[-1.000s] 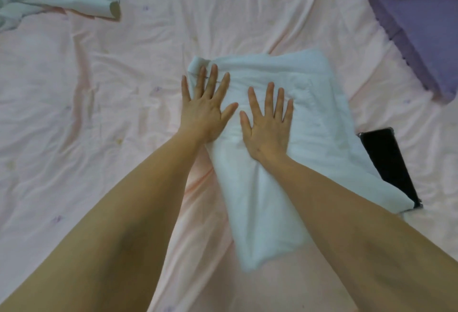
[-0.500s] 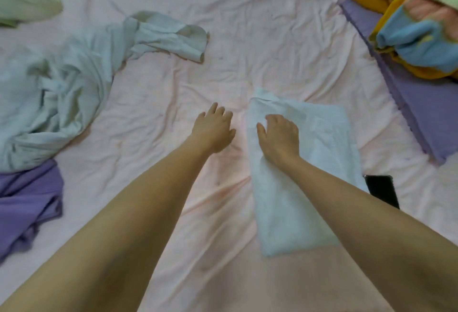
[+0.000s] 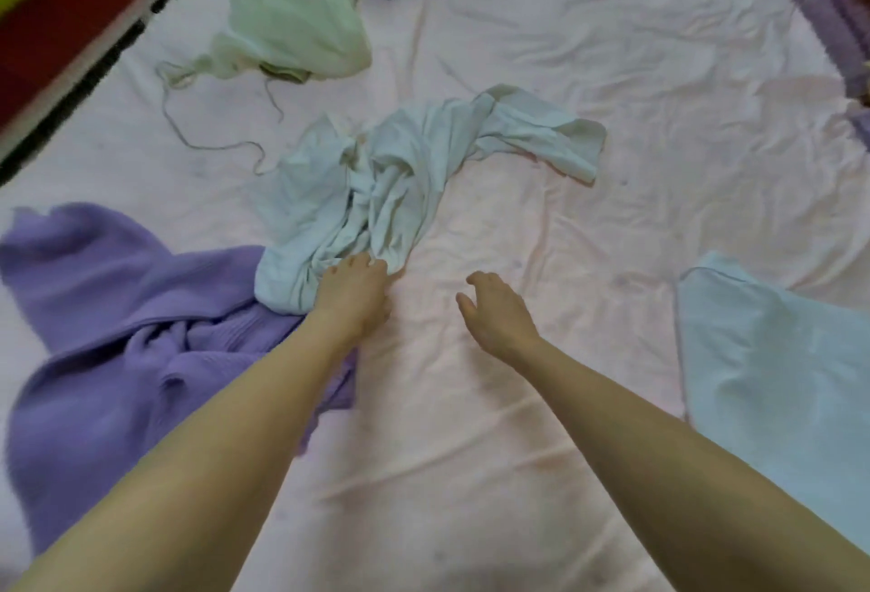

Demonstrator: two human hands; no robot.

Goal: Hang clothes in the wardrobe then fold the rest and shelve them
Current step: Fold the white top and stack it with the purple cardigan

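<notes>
Left hand (image 3: 354,291) reaching forward, fingers curling onto near edge of crumpled pale blue garment (image 3: 376,182) lying mid pink bedsheet (image 3: 612,73); firm grip unclear. Right hand (image 3: 494,309) hovering open, empty, just above sheet. Purple garment (image 3: 117,323) lying left, folded white garment (image 3: 777,356) right, pale green garment (image 3: 292,12) beyond.

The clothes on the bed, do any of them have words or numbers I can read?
None: no words, labels or numbers show on the crumpled pale blue garment, the purple sweater, the folded blue cloth, the pale green garment or the pink sheet.
</notes>
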